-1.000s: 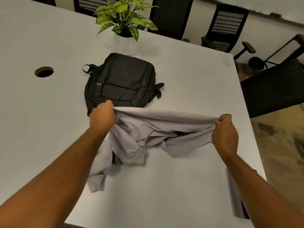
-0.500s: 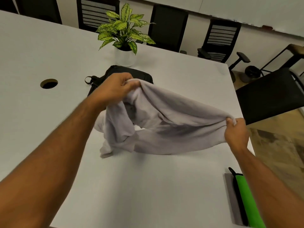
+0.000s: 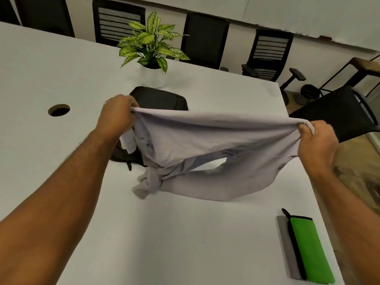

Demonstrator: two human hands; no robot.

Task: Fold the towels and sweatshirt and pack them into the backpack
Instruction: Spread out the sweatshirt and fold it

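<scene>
A pale lilac-grey sweatshirt (image 3: 207, 140) hangs stretched between my two hands above the white table (image 3: 164, 239). My left hand (image 3: 118, 113) grips one end of its top edge and my right hand (image 3: 316, 144) grips the other. Its bunched sleeves droop down and touch the table. Behind it lies the black backpack (image 3: 162, 98), mostly hidden by the cloth. A folded green towel (image 3: 308, 247) lies on a folded grey towel (image 3: 284, 245) at the table's near right edge.
A potted plant (image 3: 152, 58) in a white pot stands just beyond the backpack. A round cable hole (image 3: 59, 110) is at the left. Black office chairs (image 3: 269, 52) line the far side, and one chair (image 3: 337, 114) stands at the table's right edge.
Both hands have lifted the sweatshirt and pulled its top edge taut and level; my left hand came down and the right rose. The view tilted, showing the green and grey towels more fully.
</scene>
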